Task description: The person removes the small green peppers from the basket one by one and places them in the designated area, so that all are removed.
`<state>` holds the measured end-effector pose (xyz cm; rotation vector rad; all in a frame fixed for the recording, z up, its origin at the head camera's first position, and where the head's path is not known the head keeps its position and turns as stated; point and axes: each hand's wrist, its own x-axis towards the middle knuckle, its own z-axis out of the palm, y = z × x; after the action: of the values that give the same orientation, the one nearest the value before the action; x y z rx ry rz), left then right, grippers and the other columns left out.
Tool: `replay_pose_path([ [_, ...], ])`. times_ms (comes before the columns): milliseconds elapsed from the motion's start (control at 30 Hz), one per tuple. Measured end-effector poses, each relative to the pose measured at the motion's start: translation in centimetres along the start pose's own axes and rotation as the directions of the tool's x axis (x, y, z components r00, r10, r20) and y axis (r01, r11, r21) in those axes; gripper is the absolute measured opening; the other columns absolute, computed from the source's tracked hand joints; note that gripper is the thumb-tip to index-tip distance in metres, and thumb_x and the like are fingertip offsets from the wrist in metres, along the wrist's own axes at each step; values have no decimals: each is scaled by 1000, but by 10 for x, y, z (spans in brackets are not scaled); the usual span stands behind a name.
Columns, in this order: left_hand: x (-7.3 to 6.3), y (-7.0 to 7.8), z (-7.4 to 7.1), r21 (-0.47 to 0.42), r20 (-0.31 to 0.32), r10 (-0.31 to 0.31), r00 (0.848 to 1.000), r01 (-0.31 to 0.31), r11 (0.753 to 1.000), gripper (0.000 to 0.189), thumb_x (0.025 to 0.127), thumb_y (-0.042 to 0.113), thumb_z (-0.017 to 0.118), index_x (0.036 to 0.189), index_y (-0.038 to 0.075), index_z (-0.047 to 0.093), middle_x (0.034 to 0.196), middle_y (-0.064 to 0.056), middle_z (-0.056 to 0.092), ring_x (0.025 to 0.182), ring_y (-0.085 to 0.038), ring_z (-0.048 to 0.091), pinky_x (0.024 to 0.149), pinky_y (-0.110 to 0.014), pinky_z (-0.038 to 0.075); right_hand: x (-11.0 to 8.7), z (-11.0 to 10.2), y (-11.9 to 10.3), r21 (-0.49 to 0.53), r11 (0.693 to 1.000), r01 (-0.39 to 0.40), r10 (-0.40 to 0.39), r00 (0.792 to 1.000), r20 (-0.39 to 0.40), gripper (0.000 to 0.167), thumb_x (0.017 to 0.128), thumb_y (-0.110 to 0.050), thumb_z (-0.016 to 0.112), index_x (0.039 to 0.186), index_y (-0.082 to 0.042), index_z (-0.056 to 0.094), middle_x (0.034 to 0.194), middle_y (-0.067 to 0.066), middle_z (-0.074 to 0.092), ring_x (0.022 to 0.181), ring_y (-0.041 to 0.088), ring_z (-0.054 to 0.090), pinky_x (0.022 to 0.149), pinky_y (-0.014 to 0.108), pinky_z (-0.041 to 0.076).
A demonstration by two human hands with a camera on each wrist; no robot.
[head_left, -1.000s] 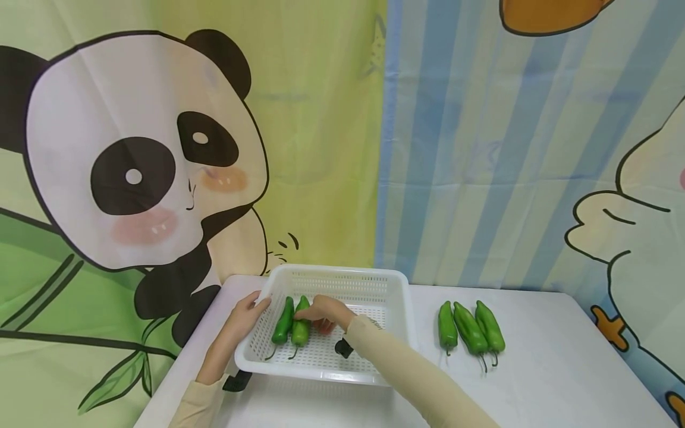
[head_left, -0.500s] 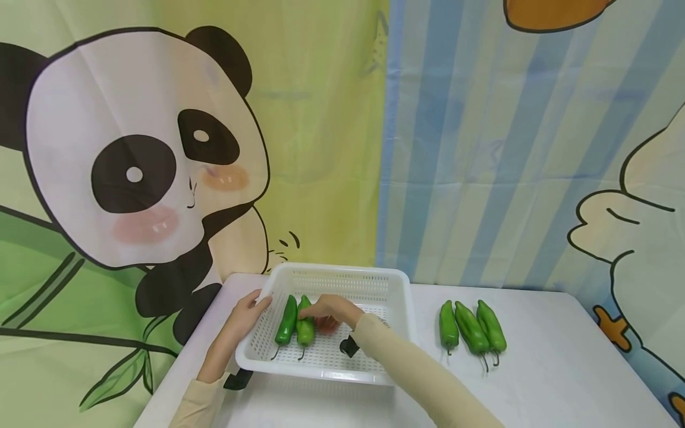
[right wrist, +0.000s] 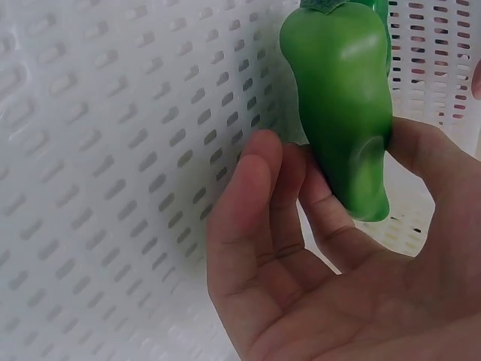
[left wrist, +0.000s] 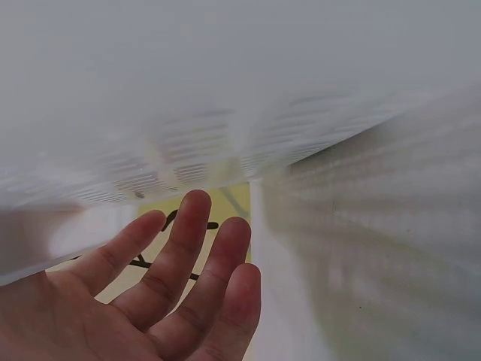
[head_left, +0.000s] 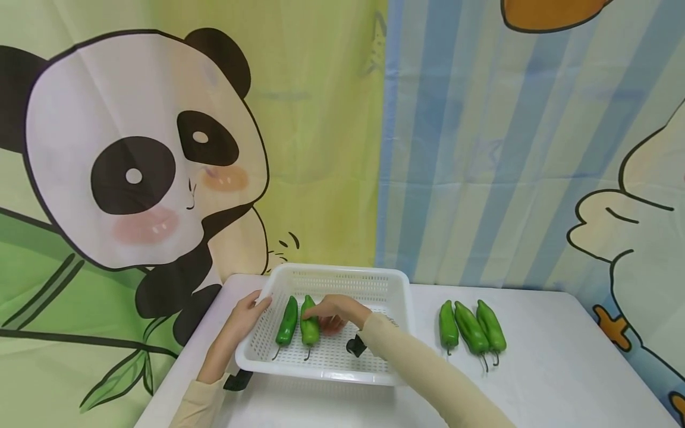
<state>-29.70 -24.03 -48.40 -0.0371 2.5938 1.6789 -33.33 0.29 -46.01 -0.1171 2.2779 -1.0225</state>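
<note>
A white perforated plastic basket [head_left: 348, 377] stands on the table, with two green peppers inside toward its left. My left hand [head_left: 245, 318] grips the basket's left rim; in the left wrist view its fingers [left wrist: 197, 233] spread along the outside under the rim, and the thumb is hidden there. Inside the basket, my right hand [head_left: 342, 309] pinches the right-hand green pepper [head_left: 310, 327] between thumb and fingers. The right wrist view shows that pepper [right wrist: 342, 98] with its tip down in the grasp. The darker green pepper [head_left: 287, 324] lies just left of it, apart from it.
Three more green peppers [head_left: 472, 330] lie side by side on the white table [head_left: 551, 356], right of the basket. A patterned curtain [head_left: 321, 148] with a panda hangs behind the table. A black strap piece [head_left: 238, 380] shows at my left wrist.
My right hand has shifted slightly right with the pinched pepper, widening its gap to the darker pepper, which has also moved a little right. My left hand stays at the rim.
</note>
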Motion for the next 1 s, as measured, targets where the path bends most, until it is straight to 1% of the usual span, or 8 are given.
replay_pose_path([
  [133,1,0,0,-2,-1,5,1000,-5,1000,53,105,41,51,147,9,47,124,-27,65,84,-26,75,63,-39,64,-1,-9,2,-17,1000,20,-20,999,27,41,88,-46,70,89,-6,66,95,15,70,79,24,67,80,39,62],
  [367,2,-1,1,3,-4,2,1000,-2,1000,52,105,40,51,147,9,46,127,-28,64,85,-27,75,64,-40,64,-6,-24,4,-31,998,51,-49,996,68,43,89,-48,68,92,-6,69,93,14,71,79,24,68,77,39,62],
  [500,2,0,1,17,-10,-1,1000,1,1000,52,105,39,50,147,9,46,126,-27,64,84,-26,75,64,-39,64,-13,-30,4,-15,998,54,-52,995,84,41,89,-48,69,91,-7,69,95,14,73,83,26,72,76,39,63],
  [667,1,0,1,34,-15,-8,1000,8,999,53,105,40,50,148,9,46,122,-26,66,82,-24,75,63,-38,64,-27,-39,3,-10,998,56,-55,993,106,39,90,-48,68,91,-9,69,99,16,73,90,29,73,79,41,63],
  [733,1,0,1,36,-17,-7,1000,8,999,53,105,40,51,147,9,46,121,-26,67,81,-23,74,63,-38,63,-32,-42,3,-9,998,60,-59,992,114,39,90,-48,68,91,-9,69,98,15,73,89,28,72,79,41,63],
  [900,0,1,1,23,-15,-3,1000,3,1000,51,105,38,51,147,8,47,121,-27,67,82,-25,75,64,-38,64,-43,-48,7,-7,998,64,-63,990,130,38,90,-47,68,91,-10,70,93,13,72,79,23,69,74,38,62],
  [1000,0,2,1,14,-13,-3,1000,3,1000,51,105,37,51,147,8,47,120,-27,67,82,-25,75,64,-39,64,-49,-51,10,-13,998,62,-59,988,141,38,90,-48,68,92,-10,70,93,12,73,77,21,68,73,36,62],
])
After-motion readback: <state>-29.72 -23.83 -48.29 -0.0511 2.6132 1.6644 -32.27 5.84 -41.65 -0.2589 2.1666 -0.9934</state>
